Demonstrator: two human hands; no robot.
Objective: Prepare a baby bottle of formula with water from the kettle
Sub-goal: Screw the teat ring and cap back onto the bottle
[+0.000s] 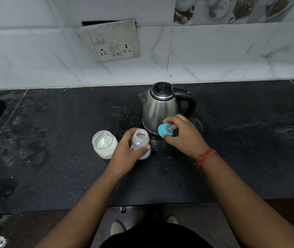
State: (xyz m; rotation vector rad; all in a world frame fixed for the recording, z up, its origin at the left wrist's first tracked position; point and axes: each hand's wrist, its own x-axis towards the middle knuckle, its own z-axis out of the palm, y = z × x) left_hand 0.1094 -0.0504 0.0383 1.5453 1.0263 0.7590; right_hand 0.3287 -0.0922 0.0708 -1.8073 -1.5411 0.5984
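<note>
The black worktop (53, 149) carries everything; the steel kettle (160, 106) stands at its middle, lid on, handle to the right; just left of the bottle sits an open jar of formula powder (105, 144) with a scoop in it; the left hand (124, 154) curls round the uncapped baby bottle (140, 140), upright before the kettle; the right hand (183, 135) pinches the blue teat cap (165, 130) just right of the bottle's mouth.

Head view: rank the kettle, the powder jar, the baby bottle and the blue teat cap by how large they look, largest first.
1. kettle, clearly the largest.
2. powder jar and baby bottle: about alike; the left hand covers part of the bottle, so no ranking between them.
3. blue teat cap, held by the right hand, smallest.
</note>
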